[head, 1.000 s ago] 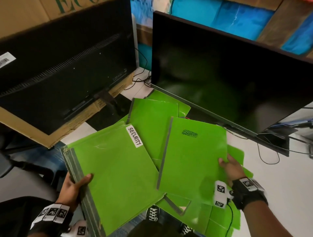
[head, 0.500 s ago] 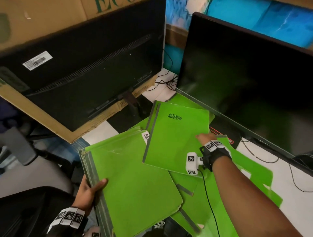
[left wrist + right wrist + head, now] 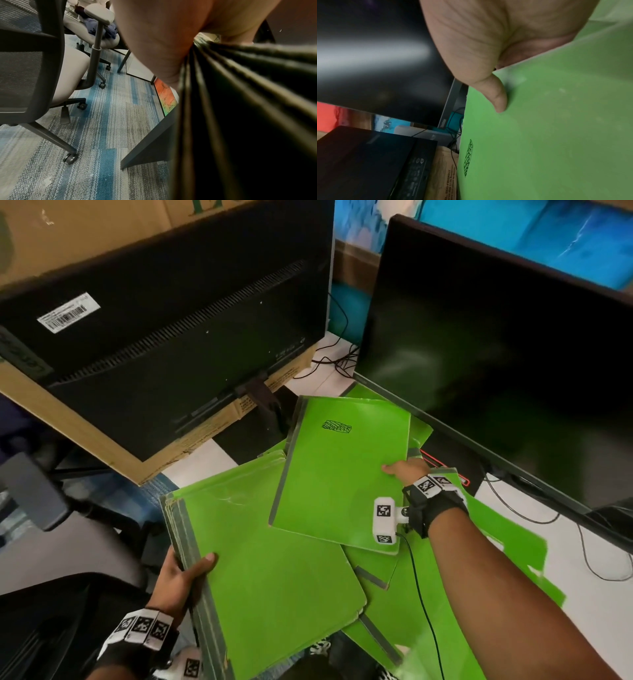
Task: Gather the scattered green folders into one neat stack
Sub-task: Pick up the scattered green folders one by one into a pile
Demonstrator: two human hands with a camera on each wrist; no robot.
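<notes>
My left hand (image 3: 186,575) grips the spine edge of a stack of green folders (image 3: 270,570), thumb on top; the left wrist view shows the stacked folder edges (image 3: 240,108) below my palm. My right hand (image 3: 406,470) pinches the right edge of a single green folder (image 3: 342,470) with a black scribble on its cover, thumb on top (image 3: 498,100), and holds it raised above the stack's far right corner. Several more green folders (image 3: 424,611) lie loosely overlapped on the white desk under my right forearm.
A black monitor (image 3: 496,337) stands at the right, close behind the raised folder. Another monitor's back (image 3: 171,344) leans on a cardboard box (image 3: 113,453) at the left. Cables (image 3: 534,518) run over the white desk. Office chairs (image 3: 42,67) stand on the carpet at the left.
My right hand has carried the scribbled folder left and away from me, over the stack's top corner, covering the SECURITY label. My left hand keeps its grip on the stack.
</notes>
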